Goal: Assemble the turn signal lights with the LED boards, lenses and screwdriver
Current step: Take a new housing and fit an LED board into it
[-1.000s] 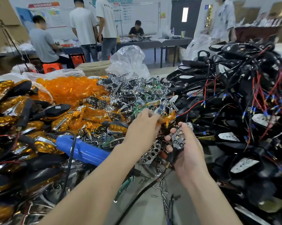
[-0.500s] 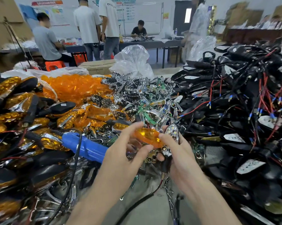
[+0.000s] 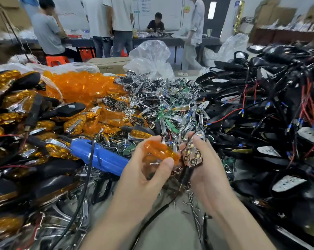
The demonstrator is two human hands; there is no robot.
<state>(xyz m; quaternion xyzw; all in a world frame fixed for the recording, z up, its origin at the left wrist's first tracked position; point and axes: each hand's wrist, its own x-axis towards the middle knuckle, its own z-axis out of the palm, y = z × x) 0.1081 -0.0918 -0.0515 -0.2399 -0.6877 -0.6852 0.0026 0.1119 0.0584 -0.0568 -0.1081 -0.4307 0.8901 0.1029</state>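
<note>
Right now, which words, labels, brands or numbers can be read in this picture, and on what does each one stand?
No text here can be read.
Wall notices: print too small and blurred.
Yellow sign beside the door: blurred.
White sticker on a black housing: too small.
Black mark on the blue electric screwdriver: unreadable.

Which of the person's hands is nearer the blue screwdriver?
Left. The left hand, pinching an orange lens, sits just beside the blue screwdriver; the right hand, gripping the LED unit, lies beyond the left hand.
</note>
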